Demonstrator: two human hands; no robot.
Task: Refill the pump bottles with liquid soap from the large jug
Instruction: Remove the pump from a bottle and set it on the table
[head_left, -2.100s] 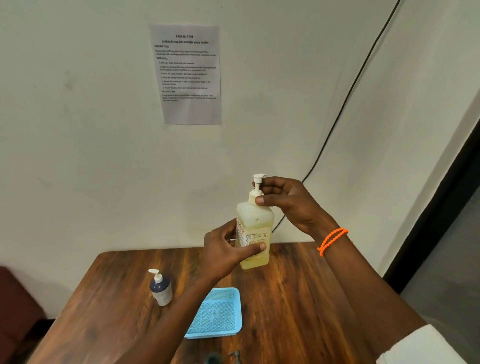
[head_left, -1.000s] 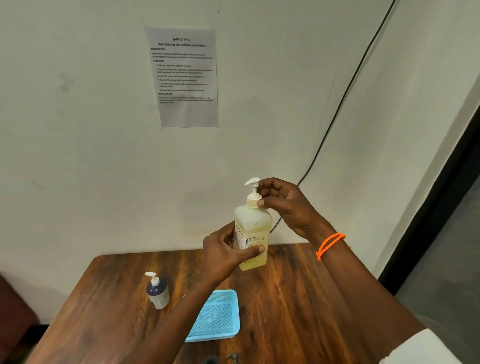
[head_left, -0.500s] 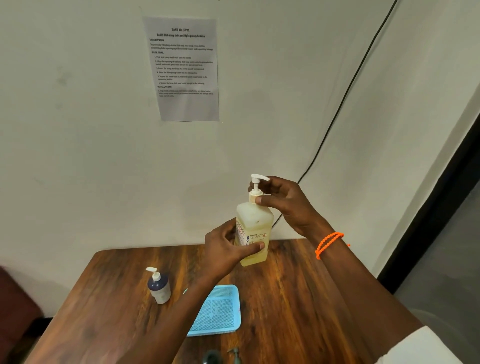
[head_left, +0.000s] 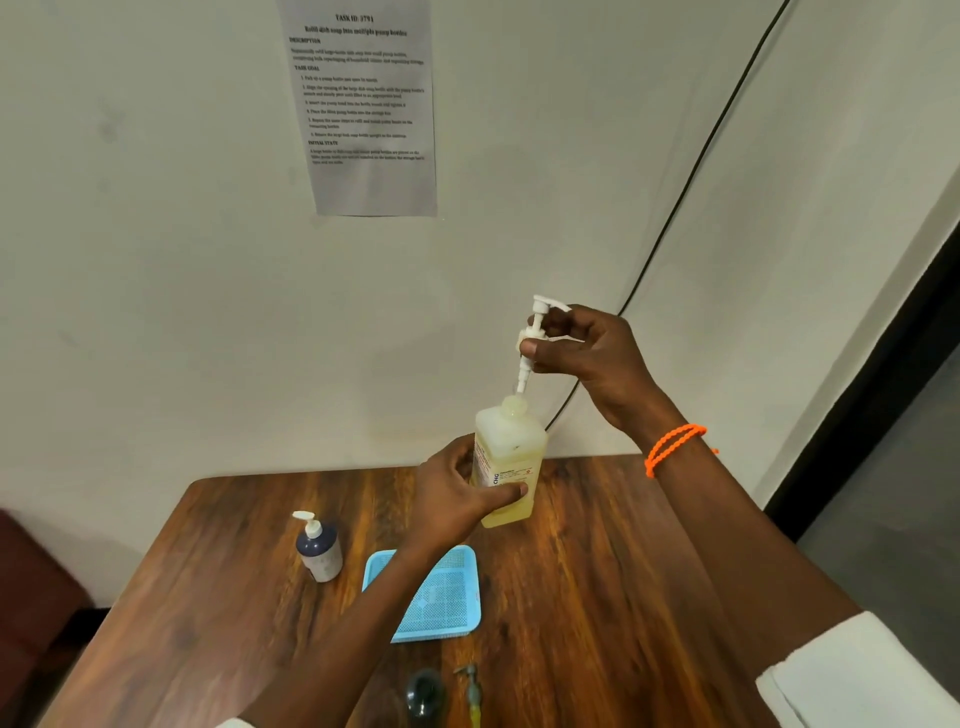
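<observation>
A square translucent bottle of yellow soap (head_left: 511, 457) is held above the far part of the table, gripped round its lower body by my left hand (head_left: 457, 493). My right hand (head_left: 587, 353) pinches the collar of its white pump head (head_left: 532, 338), which is lifted clear of the bottle's open neck, its stem pointing down at the mouth. A small dark pump bottle with a white pump (head_left: 318, 548) stands upright on the table to the left. At the near edge lie a dark round bottle top (head_left: 425, 693) and a loose pump piece (head_left: 471, 686).
A light blue mesh tray (head_left: 447, 597) sits on the wooden table (head_left: 597, 571), partly under my left forearm. A printed sheet (head_left: 366, 104) hangs on the wall behind, and a black cable (head_left: 691, 171) runs down the wall to the right.
My right hand has pulled the pump head up out of the yellow bottle; before it was seated on the neck. The bottle stays in my left hand, a little lower in view.
</observation>
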